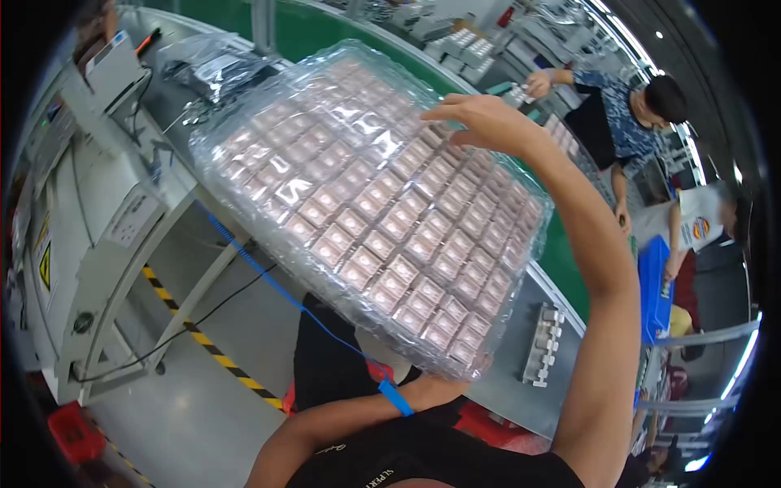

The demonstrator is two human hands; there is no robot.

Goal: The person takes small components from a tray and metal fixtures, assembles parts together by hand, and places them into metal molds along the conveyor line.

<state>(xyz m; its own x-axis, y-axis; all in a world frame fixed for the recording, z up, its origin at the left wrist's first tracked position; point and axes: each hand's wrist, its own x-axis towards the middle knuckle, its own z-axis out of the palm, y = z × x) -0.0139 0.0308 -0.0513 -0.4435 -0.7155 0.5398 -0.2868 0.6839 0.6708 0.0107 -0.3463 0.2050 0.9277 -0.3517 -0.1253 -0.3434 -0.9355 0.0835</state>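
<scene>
A large flat tray pack, wrapped in clear crinkled plastic, is held up tilted before me. Rows of small pinkish square parts show through the film. My left hand, with a blue band at its wrist, grips the pack's near lower corner; its fingers are partly hidden behind the plastic. Over the far right side of the pack is my right hand, fingers stretched out and slightly apart. I cannot tell whether its fingertips touch the film.
A blue coiled cord runs from the wrist band to the machine bench at left. A white slotted fixture lies on the grey table. Behind is a green conveyor. A co-worker stands across it, near a blue bin.
</scene>
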